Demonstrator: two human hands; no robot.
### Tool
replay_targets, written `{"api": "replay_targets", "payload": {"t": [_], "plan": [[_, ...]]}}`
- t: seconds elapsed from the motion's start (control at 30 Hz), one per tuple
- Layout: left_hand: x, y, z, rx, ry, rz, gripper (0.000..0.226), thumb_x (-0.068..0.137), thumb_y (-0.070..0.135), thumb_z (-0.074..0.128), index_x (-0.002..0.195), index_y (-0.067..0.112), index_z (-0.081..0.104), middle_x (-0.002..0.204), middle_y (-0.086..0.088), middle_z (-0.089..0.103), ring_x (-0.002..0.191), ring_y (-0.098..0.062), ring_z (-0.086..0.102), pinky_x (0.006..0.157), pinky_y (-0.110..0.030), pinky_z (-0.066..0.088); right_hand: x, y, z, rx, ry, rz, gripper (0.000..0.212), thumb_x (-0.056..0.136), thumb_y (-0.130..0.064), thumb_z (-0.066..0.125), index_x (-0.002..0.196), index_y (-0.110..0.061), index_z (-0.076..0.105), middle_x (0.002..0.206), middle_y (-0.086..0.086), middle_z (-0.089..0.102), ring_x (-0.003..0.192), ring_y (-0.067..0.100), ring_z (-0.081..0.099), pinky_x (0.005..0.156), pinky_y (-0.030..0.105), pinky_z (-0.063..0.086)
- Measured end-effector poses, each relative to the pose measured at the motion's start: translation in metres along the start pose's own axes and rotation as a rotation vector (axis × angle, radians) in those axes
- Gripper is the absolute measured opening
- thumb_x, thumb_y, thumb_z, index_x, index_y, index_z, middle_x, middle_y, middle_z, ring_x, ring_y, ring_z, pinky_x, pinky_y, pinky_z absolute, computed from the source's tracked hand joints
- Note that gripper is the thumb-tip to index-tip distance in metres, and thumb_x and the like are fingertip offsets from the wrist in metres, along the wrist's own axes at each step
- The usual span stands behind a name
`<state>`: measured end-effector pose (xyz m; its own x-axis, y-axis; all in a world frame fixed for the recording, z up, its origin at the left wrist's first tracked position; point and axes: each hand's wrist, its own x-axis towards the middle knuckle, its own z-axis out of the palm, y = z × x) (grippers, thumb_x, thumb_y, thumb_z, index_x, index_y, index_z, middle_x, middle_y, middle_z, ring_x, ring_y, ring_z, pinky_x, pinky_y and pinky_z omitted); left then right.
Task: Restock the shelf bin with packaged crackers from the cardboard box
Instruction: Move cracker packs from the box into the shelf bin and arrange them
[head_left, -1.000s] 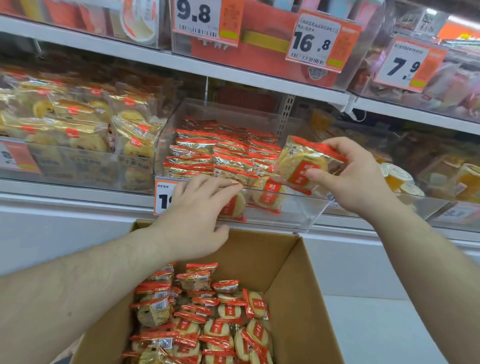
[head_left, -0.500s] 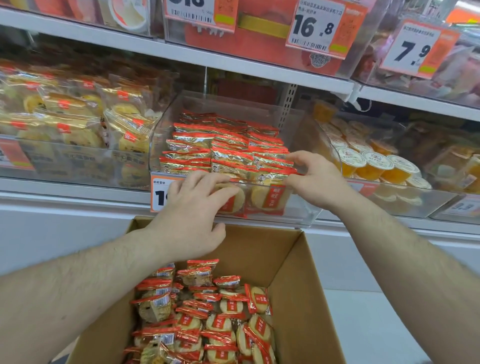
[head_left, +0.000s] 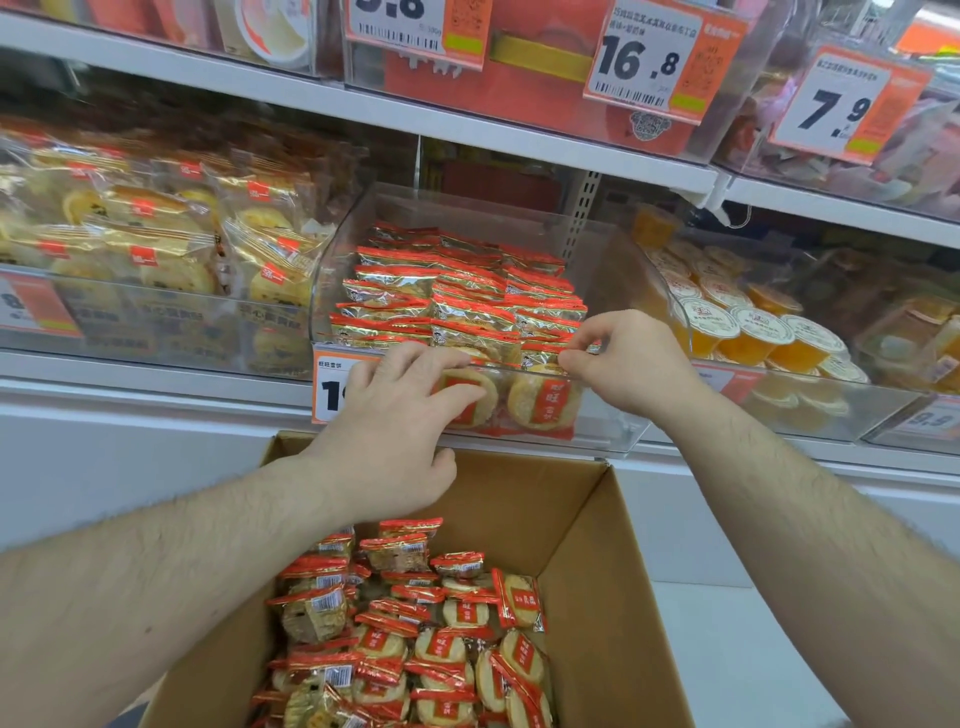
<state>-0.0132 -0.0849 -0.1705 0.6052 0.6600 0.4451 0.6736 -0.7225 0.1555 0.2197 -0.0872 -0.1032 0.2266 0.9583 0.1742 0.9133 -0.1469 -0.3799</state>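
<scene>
far left on the shelf sits a clear bin of yellow pastry packs (head_left: 156, 244). next along, the left hand (head_left: 395, 431) lies flat against the front lip of the clear shelf bin (head_left: 613, 431) – fingers spread, gripping nothing, half covering the orange price tag (head_left: 337, 387) clipped there. the bin holds rows of red-and-gold cracker packets (head_left: 457, 301) stacked on edge, with two round crackers showing through its front wall. just right of that, the right hand (head_left: 628, 358) reaches over the lip, thumb and forefinger pinched on the edge of a front cracker packet (head_left: 545, 347) among the rows. further right is a bin of orange jelly cups (head_left: 753, 327). below both forearms the cardboard box (head_left: 613, 571) stands open, touching the shelf base – loose cracker packs (head_left: 441, 639) heaped in its left half.
</scene>
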Motion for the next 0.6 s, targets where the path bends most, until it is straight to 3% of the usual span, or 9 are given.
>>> {"api": "replay_targets", "payload": {"t": [0.1,0.2,0.3,0.4,0.6], "plan": [[0.001,0.000,0.000,0.013,-0.019,-0.003,0.052,0.072,0.027,0.069,0.123,0.025,0.062,0.141,0.002,0.043,0.130,-0.025,0.029,0.097,-0.054,0.032,0.002,0.007,-0.003,0.184,0.021,0.094,0.013,0.082,-0.042,0.068,0.081,-0.029,0.066,0.091,-0.010,0.066,0.088,0.016,0.066,0.077,0.040,0.057],[0.001,0.000,0.001,0.031,-0.024,-0.010,0.049,0.071,0.029,0.068,0.120,0.026,0.064,0.140,0.002,0.043,0.129,-0.024,0.028,0.096,-0.054,0.034,0.012,0.009,-0.007,0.286,0.079,0.234,0.039,0.081,-0.060,0.056,0.099,-0.026,0.057,0.098,-0.003,0.064,0.087,0.022,0.067,0.080,0.046,0.058],[0.002,0.002,0.002,0.035,-0.011,-0.015,0.048,0.069,0.029,0.069,0.116,0.026,0.066,0.137,0.001,0.046,0.126,-0.025,0.029,0.092,-0.054,0.037,0.027,0.005,-0.010,0.454,-0.174,0.462,0.067,0.087,-0.072,0.037,0.129,-0.021,0.049,0.121,0.005,0.063,0.101,0.029,0.064,0.086,0.047,0.055],[0.003,0.003,0.002,0.044,-0.007,-0.017,0.046,0.067,0.029,0.070,0.113,0.026,0.067,0.135,-0.001,0.048,0.124,-0.025,0.030,0.091,-0.053,0.039,0.035,-0.003,-0.009,0.637,-0.387,0.562,0.061,0.094,-0.069,0.030,0.117,-0.022,0.060,0.107,0.005,0.072,0.096,0.028,0.070,0.076,0.052,0.058],[0.005,0.002,0.004,0.040,0.025,-0.011,0.041,0.067,0.027,0.071,0.108,0.026,0.070,0.132,-0.001,0.050,0.122,-0.025,0.032,0.094,-0.051,0.038,0.039,-0.012,-0.008,0.615,-0.457,0.542,0.057,0.093,-0.069,0.033,0.112,-0.023,0.062,0.101,0.007,0.073,0.088,0.025,0.073,0.075,0.059,0.057]]}}
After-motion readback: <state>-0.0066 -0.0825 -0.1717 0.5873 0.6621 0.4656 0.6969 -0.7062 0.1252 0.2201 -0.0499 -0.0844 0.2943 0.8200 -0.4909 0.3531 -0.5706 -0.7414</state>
